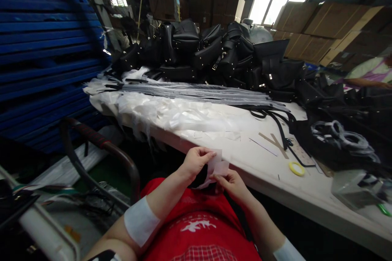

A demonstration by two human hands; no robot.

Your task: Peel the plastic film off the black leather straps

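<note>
My left hand (196,161) and my right hand (232,184) are both closed on a small clear plastic sheet (217,166), held just off the near edge of the white table (269,179), above my red shirt. Something dark shows behind the sheet between my hands; I cannot make out what it is. A spread of similar clear plastic pieces (171,116) lies on the table just beyond my hands.
A heap of black bags (214,53) fills the table's far side, with long flat strips (199,91) in front. A yellow tape roll (297,168) and coiled rings (343,134) lie at right. Blue pallets (43,49) stand left. Another person's arm (367,82) shows far right.
</note>
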